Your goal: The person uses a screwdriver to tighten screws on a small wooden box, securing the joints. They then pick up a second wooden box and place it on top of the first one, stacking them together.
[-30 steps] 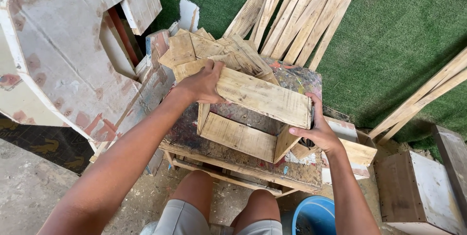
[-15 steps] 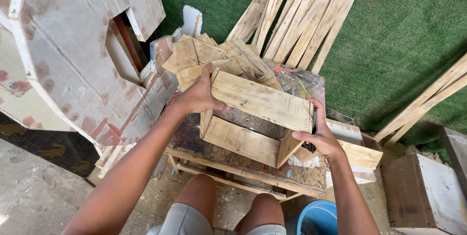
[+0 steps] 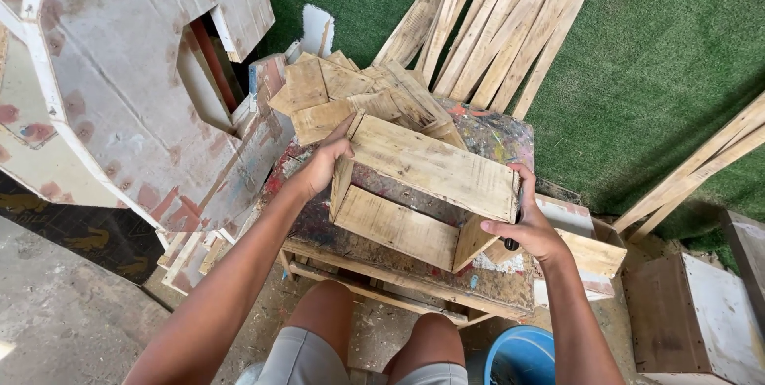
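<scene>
I hold a small open wooden box frame (image 3: 422, 194) made of pale planks, tilted over the paint-stained work table (image 3: 382, 261) in front of my knees. My left hand (image 3: 328, 163) grips its left end wall, fingers curled tight around the upper corner and thumb up along the edge. My right hand (image 3: 530, 229) closes on the right end, fingers wrapped over the corner where the top board meets the side; something dark shows inside that grip, but I cannot tell what it is. The frame rests low against the table top at its near edge, though I cannot tell whether it bears fully on it. Right behind the frame, touching or nearly touching its far side, lies a heap of short wooden offcuts (image 3: 343, 94) that crowds the back of the table. Beyond that, a bundle of long thin slats (image 3: 510, 26) leans out over the green artificial turf (image 3: 661, 58). To my left stands a large white-painted plywood panel (image 3: 119, 74) with a cut-out, close against the table's left side. At my right, just beside my right wrist, sits a low wooden block (image 3: 594, 249), and farther right a brown and white box (image 3: 693, 321) on the ground. More long slats (image 3: 701, 170) lie slanted on the turf at the right. A blue bucket (image 3: 518, 357) stands beside my right knee below the table edge.
</scene>
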